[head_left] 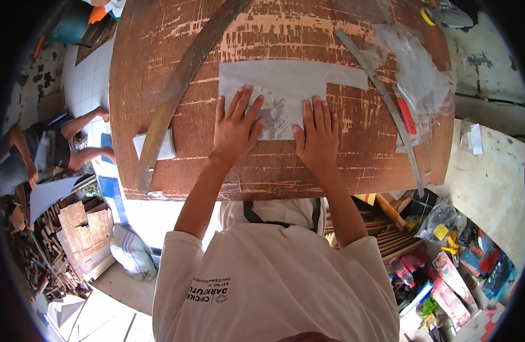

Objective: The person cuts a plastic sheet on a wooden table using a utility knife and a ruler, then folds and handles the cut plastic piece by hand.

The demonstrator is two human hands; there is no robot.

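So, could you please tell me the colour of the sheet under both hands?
The sheet is grey, shown in the head view.

**Exposure uneven, centre usable**

Mid-tone, even light on the surface; left hand and right hand read reasonably sharp, no obvious motion blur. Shading is soft. Floor past the near edge clips to white; light source not identifiable. Pale glare on clear plastic, mild sheen on the grey sheet. Wood pile sits dim, detail mushy. Fisheye bows straight edges; corners vignette to black.
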